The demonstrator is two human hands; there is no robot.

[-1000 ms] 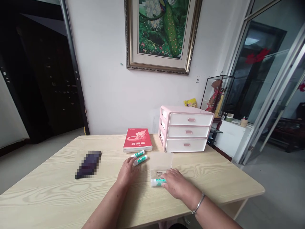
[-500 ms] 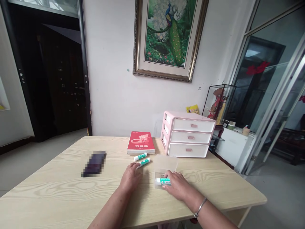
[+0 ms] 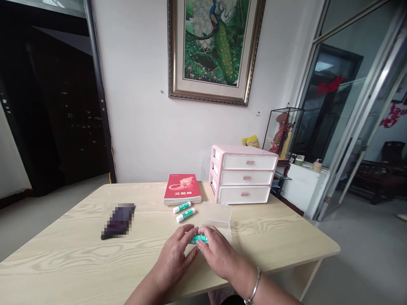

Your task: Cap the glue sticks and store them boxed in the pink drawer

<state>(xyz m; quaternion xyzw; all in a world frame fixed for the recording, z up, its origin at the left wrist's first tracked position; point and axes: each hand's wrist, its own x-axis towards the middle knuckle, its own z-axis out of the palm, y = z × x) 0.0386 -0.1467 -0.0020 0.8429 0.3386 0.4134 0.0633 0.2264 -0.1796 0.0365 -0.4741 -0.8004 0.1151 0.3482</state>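
—Glue stick, where's it at?
—Pinched between the left hand and right hand, fingertips nearly meeting, by the clear plastic box.
—Danger?
—A loose pinch could drop it, and it could roll across the counter.

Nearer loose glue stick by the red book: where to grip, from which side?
Grip the nearer glue stick across its middle, coming from above and the near side. It lies flat and diagonal on the wooden table, so the round barrel offers both flanks; the other glue stick sits close behind it.
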